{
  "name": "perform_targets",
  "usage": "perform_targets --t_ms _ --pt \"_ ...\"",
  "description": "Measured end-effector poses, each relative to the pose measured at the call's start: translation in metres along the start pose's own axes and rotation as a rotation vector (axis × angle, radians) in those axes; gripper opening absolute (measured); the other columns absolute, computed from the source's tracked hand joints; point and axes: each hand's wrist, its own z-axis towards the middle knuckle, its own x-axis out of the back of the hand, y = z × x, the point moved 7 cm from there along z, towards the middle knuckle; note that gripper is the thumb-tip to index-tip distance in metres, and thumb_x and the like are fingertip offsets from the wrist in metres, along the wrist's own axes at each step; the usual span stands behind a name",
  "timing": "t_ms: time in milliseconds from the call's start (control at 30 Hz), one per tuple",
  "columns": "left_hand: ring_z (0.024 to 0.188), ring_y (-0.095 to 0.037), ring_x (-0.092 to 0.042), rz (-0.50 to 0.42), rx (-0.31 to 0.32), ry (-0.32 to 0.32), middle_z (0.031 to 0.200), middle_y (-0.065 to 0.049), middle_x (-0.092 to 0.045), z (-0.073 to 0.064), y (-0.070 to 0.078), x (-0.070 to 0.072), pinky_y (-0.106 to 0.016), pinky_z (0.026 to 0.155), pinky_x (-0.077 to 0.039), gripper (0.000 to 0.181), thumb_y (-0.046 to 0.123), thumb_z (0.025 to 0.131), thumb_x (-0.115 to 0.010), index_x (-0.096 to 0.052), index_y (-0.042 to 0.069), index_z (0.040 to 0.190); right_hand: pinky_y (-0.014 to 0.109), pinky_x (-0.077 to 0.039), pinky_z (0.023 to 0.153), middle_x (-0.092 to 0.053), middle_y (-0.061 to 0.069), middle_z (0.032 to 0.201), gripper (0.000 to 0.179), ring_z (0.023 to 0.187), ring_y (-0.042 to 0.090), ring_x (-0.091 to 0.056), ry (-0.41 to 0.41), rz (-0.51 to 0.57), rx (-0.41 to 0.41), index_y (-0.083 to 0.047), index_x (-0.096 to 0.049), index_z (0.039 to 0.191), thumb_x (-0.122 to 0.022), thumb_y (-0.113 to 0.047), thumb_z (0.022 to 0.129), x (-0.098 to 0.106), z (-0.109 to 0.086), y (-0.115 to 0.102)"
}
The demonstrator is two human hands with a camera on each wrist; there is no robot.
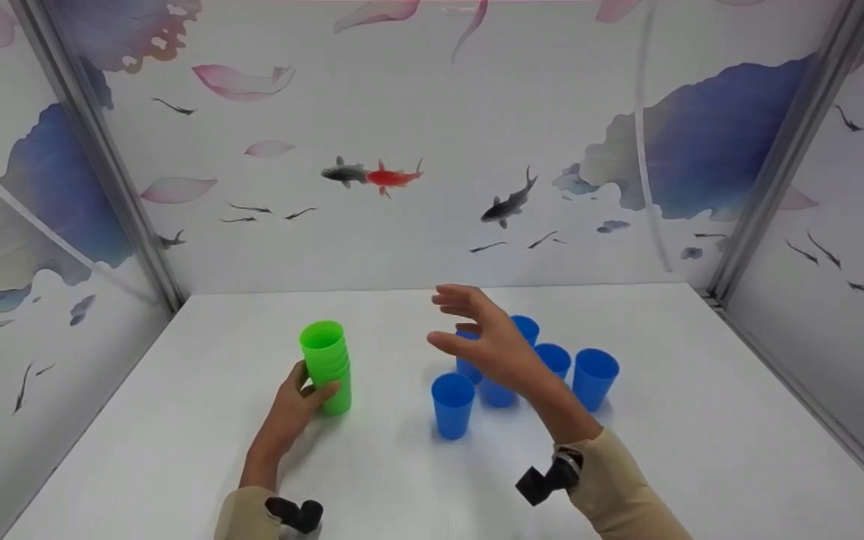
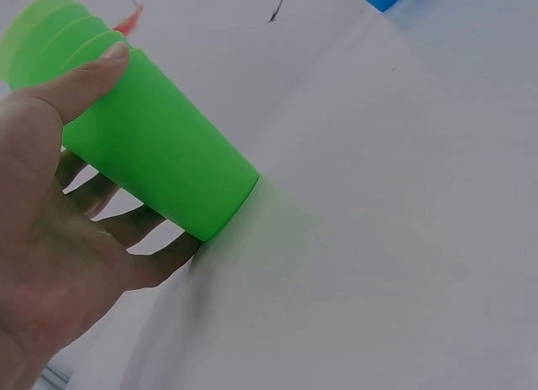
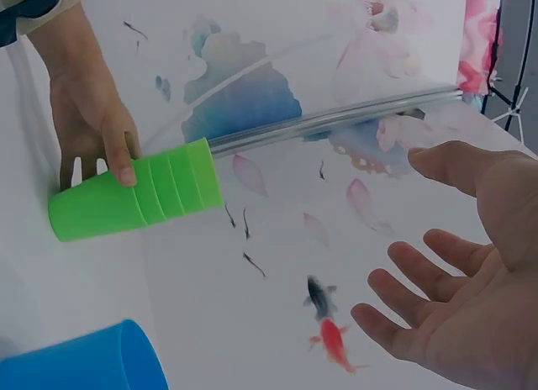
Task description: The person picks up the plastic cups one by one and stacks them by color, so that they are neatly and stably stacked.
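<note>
While the left hand (image 1: pixel 294 403) grips the green cup stack (image 1: pixel 327 358) left of the blue cups (image 1: pixel 452 409), the right hand (image 1: pixel 493 341) hangs empty; probably light and flexible, the green cup stack needs gentle mid-height pressure.

Left of centre on the worktop (image 1: pixel 387 480), my left fingers (image 2: pixel 164 262) curl round a stack of cups (image 1: pixel 327 361), nested one in another. To its right, well apart, single cups (image 1: pixel 452 411) cluster on the worktop: one nearest me, the others farther back and spreading right. My right fingers (image 1: pixel 469 298) are in the air, between my eyes and the cluster's back-left part. Behind everything stands a wall (image 1: pixel 432 247).
</note>
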Motion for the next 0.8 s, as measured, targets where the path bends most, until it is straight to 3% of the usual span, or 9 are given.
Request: perform_targets --t_ms 400,667,800 --pt "0.149 -0.043 -0.033 -0.031 -0.028 -0.001 0.162 -0.019 -0.029 0.001 0.001 -0.002 -0.056 0.122 -0.029 0.078 0.031 0.096 -0.068 -0.025 0.008 0.156 0.048 -0.045 0.113 -0.053 0.008 0.150 0.065 0.140 0.027 -0.051 0.186 -0.111 -0.011 -0.014 -0.042 0.149 -0.072 -0.028 0.093 0.072 -0.041 0.024" --pt "0.149 -0.043 -0.032 -0.030 -0.023 0.003 0.162 -0.019 -0.029 0.001 0.000 -0.002 -0.057 0.122 -0.029 0.079 0.032 0.095 -0.069 -0.025 0.008 0.156 0.013 -0.047 0.100 -0.056 0.007 0.147 0.059 0.136 0.023 -0.055 0.265 -0.118 -0.062 -0.013 -0.045 0.147 -0.069 -0.029 0.095 0.116 -0.061 0.051" --pt "0.149 -0.043 -0.032 -0.035 -0.031 0.001 0.162 -0.020 -0.029 0.001 0.000 -0.001 -0.057 0.122 -0.028 0.078 0.031 0.096 -0.068 -0.025 0.007 0.156 0.010 -0.046 0.099 -0.054 0.008 0.148 0.062 0.137 0.025 -0.054 0.286 -0.148 -0.082 -0.013 -0.043 0.148 -0.069 -0.034 0.095 0.130 -0.062 0.063"
